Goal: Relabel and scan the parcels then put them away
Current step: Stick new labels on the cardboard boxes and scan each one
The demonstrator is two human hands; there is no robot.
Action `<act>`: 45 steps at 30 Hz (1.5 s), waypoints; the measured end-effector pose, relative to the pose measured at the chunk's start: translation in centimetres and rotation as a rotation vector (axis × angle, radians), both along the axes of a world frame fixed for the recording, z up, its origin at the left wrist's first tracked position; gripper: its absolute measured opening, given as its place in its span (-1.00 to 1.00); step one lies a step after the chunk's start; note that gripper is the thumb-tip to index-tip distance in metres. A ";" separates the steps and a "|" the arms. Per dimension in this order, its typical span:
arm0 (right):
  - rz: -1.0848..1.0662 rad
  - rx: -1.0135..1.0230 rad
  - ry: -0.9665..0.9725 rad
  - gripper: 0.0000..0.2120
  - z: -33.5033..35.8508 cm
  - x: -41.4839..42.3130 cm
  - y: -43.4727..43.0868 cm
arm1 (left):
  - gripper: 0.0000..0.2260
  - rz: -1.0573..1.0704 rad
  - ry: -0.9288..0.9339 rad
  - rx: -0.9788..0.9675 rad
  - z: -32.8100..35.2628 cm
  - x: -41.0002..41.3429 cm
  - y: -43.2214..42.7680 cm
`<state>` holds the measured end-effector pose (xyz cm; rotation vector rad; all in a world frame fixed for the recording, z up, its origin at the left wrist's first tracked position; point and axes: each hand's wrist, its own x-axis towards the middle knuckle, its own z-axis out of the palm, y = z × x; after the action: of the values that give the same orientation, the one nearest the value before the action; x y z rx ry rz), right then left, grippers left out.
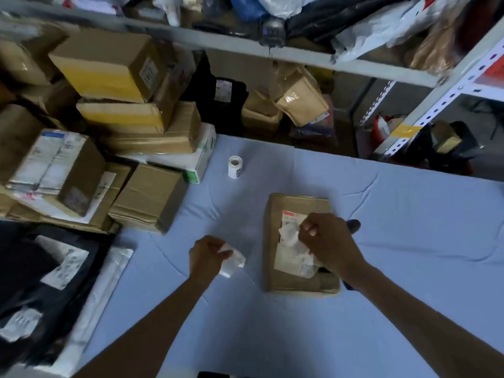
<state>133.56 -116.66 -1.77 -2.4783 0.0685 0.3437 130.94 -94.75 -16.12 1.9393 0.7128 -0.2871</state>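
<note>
The flat brown cardboard parcel (296, 282) lies near, right of centre, on the pale blue cloth-covered table (409, 214). Nothing pins it down, so a hard pull could drag or lift it. The right hand (324, 238) pinches its torn white paper label (293, 257), which may shred and leave scraps under a fresh label. The left hand (204, 255), just left of the parcel, is curled round a white paper piece (231, 263); I cannot tell whether it is a roll or a wad.

At left, a tall stack of brown cardboard boxes (109, 118) and, nearer, black plastic mailer bags (27, 268) crowd the table's edge. A small white label roll (235, 167) stands farther off, unobstructed.
</note>
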 end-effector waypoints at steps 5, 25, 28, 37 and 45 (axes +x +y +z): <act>0.027 -0.039 0.000 -0.94 -0.9 0.2 0.2 | -0.69 -0.130 -0.086 0.354 1.6 -0.3 -0.7; -0.304 0.277 -0.218 -0.75 3.7 -3.9 -1.2 | -0.93 -0.057 -0.023 -0.754 17.2 1.5 -8.9; -0.618 0.846 0.140 -0.75 2.3 -2.9 -1.8 | -0.97 -0.037 0.009 -0.756 15.9 1.1 -9.5; -0.487 0.381 0.109 -0.76 -4.4 -4.2 -1.7 | -0.89 -0.478 -0.230 0.246 9.6 -0.9 -9.8; -0.342 -0.224 0.016 -0.30 -5.5 -3.7 -2.1 | -0.39 -0.304 -0.095 0.221 7.5 -0.5 -10.3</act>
<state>129.83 -118.77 -7.24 -2.6206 0.5574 0.2182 130.48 -105.10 -8.66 2.2583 0.3979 -0.3093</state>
